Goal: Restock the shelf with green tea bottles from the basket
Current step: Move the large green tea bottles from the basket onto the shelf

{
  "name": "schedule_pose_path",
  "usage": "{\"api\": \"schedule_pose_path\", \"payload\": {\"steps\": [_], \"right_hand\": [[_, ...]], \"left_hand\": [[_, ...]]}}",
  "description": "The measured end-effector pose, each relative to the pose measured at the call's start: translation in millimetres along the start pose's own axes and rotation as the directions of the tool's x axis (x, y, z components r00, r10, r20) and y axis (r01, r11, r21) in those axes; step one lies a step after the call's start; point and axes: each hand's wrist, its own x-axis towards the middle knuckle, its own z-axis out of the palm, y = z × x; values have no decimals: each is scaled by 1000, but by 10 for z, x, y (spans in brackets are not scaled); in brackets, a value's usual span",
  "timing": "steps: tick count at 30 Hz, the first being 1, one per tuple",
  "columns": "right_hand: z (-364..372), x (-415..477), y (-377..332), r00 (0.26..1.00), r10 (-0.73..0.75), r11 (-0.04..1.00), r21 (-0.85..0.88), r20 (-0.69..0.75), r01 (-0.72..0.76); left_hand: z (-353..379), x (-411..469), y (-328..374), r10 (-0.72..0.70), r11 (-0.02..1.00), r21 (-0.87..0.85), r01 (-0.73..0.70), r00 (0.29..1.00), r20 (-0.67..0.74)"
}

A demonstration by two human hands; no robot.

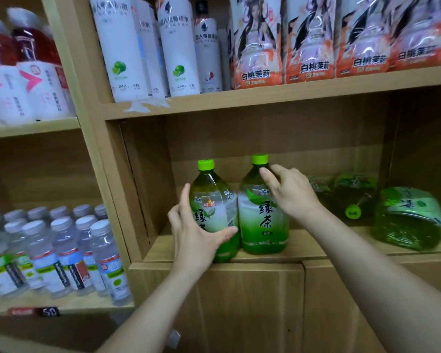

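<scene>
Shelf (303, 247), two upright green tea bottles touching: left hand (194, 235) fingers (185, 200) wrapped round left bottle (213, 197); right hand (292, 193) fingers curled over right bottle (262, 225) shoulder.

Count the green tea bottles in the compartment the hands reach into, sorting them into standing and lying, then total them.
Standing green tea bottles: 2
Lying green tea bottles: 3, one partly hidden behind the right hand
Total: 5
</scene>
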Motion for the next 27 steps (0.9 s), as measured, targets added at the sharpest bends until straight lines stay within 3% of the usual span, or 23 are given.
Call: {"api": "schedule_pose_path", "payload": {"steps": [4,7,10,13,15,17,20,21,23,25,27], "right_hand": [[16,-51,-44,981,-26,983,185,191,-10],[110,-48,-26,979,-68,968,251,191,19],[164,-13,1,982,-56,969,246,179,11],[177,-19,70,968,-117,968,245,223,60],[154,-29,131,957,-152,949,306,248,71],[116,-42,179,950,-178,911,409,255,61],[75,-19,280,916,-212,825,565,339,-19],[73,-21,292,916,-186,806,589,354,-64],[144,2,341,968,-78,801,593,239,-82],[203,-33,338,997,53,813,578,58,-76],[252,-112,244,985,171,751,643,32,-151]], "left_hand": [[-76,58,-47,16,993,119,-12,999,-31],[-90,127,-92,-4,985,172,16,998,-65],[-154,211,-118,-20,940,338,36,999,-49],[-274,200,-114,192,856,488,-169,981,2],[-290,159,-44,360,790,498,-357,928,93],[-241,160,22,424,756,488,-437,894,144],[-191,235,74,327,870,375,-319,944,44],[-196,266,77,259,909,330,-254,965,31],[-230,290,50,195,897,391,-207,978,69],[-281,294,16,214,840,490,-233,972,96],[-316,304,16,229,824,511,-245,969,95]]}}
